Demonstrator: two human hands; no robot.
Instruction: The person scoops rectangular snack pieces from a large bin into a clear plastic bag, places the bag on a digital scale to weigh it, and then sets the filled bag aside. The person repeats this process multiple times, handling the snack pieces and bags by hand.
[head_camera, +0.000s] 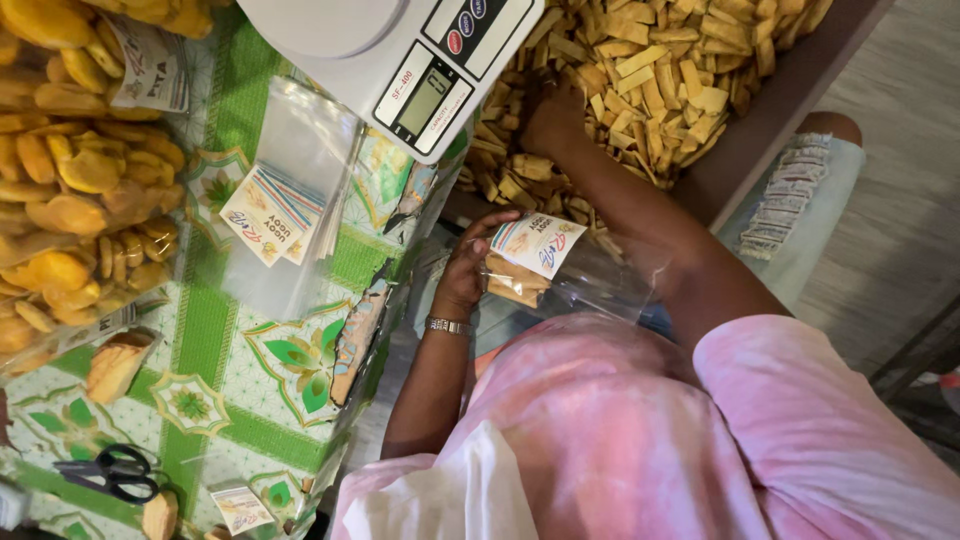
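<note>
**Bag held low, right hand deep in the chips**

Head view: the left hand (465, 268) is closed around a small clear labelled bag (530, 258), partly filled, held just below the table edge. The right hand (552, 118) is buried among the pale chip pieces (660, 70) in the brown tray (770, 115); whether it grips any cannot be told. The bag lies near, toward the body from that right hand. A white scale (400, 50) stands on the green patterned cloth (215, 340), beside empty bags (290, 200).
</note>
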